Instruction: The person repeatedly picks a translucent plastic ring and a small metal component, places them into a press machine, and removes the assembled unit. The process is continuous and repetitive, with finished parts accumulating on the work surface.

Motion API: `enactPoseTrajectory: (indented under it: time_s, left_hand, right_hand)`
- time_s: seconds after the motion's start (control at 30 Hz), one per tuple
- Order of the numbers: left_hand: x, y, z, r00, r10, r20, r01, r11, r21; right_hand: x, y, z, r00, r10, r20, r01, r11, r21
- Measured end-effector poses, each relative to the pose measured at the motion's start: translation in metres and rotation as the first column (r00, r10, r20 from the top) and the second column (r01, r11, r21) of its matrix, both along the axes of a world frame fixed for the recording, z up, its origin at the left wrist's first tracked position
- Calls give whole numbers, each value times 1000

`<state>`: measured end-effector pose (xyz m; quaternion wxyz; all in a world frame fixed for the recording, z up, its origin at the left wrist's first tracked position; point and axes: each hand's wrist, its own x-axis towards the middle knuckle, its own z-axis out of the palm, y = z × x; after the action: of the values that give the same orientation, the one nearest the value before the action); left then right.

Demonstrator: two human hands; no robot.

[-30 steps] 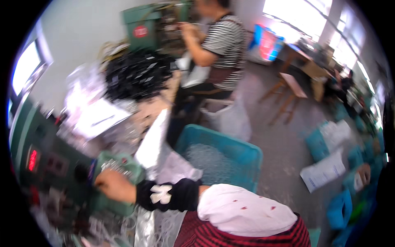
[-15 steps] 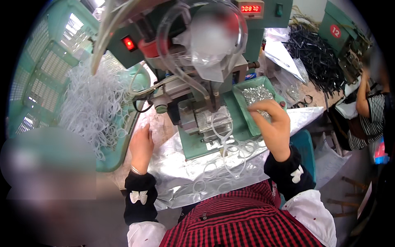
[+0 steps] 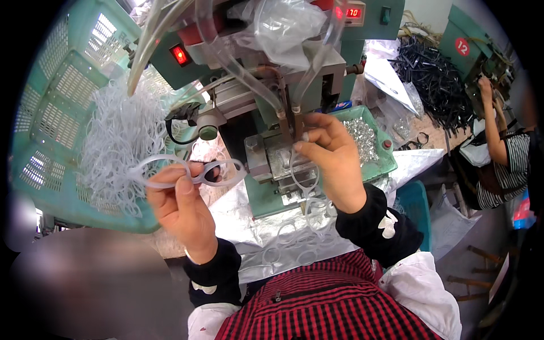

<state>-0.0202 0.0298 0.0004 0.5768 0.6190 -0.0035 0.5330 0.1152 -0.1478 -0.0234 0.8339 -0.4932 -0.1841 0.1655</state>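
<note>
My left hand (image 3: 190, 212) pinches a translucent eyeglass frame (image 3: 140, 177) at its middle, held up left of the machine. My right hand (image 3: 337, 167) is at the green bench machine (image 3: 260, 207), thumb and fingers closed beside its upright metal tips (image 3: 286, 127). What those fingers hold, if anything, is too small to make out. A second translucent eyeglass frame (image 3: 306, 187) sits at the metal fixture (image 3: 258, 158) under the tips, partly hidden by my right hand. Right of that hand, a green tray (image 3: 387, 161) holds many small shiny metal parts (image 3: 358, 136).
On the left, a green basket (image 3: 48, 113) is heaped with translucent frames (image 3: 116, 136). Clear tubes (image 3: 241, 73) hang over the fixture. Plastic sheeting (image 3: 255, 269) covers the bench's front edge. At far right a co-worker's arm (image 3: 490, 119) reaches to another machine near dark parts (image 3: 433, 79).
My left hand has risen from the bench and now holds an eyeglass frame. My right hand has moved left from the tray of metal parts to the machine's tips.
</note>
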Motion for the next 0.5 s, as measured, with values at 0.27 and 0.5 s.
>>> enactPoseTrajectory:
  time_s: [0.27, 0.5]
  left_hand:
    - [26, -17, 19, 999, -26, 47, 3, 899, 438]
    - [39, -46, -14, 995, -94, 14, 19, 339, 941]
  right_hand:
    - [-20, -10, 18, 987, -8, 160, 25, 994, -104]
    - [76, -102, -84, 750, -378, 543, 635, 639, -433]
